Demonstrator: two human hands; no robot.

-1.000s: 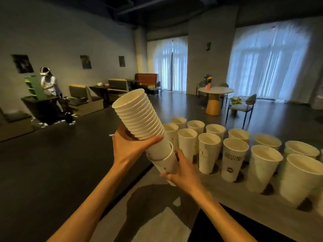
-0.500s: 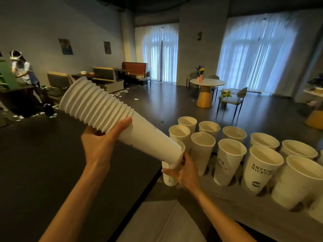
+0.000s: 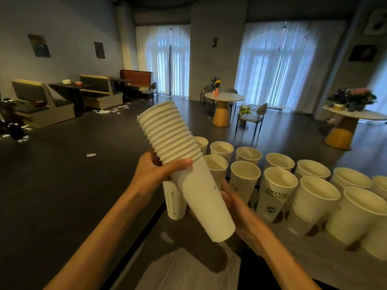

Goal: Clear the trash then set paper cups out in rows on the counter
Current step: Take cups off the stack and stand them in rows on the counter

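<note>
White paper cups nested in a tilted stack (image 3: 184, 164) are held above the near left end of the pale counter (image 3: 314, 266). The left hand (image 3: 155, 174) curls round the stack's middle; the right hand (image 3: 236, 208) wraps its bottom cup. Open cups (image 3: 276, 191) stand in rows to the right.

A round table (image 3: 223, 96) on a yellow cone base stands before a grey pillar (image 3: 215, 49), bearing a vase of flowers (image 3: 216, 87). A chair (image 3: 254, 116) sits just beside it. At far right a second round table (image 3: 356, 115) carries more flowers (image 3: 352, 97). White curtains (image 3: 278, 63) cover tall windows. Booth benches (image 3: 41, 101) and a dark table (image 3: 71, 86) line the left wall beneath two pictures (image 3: 39, 45).
</note>
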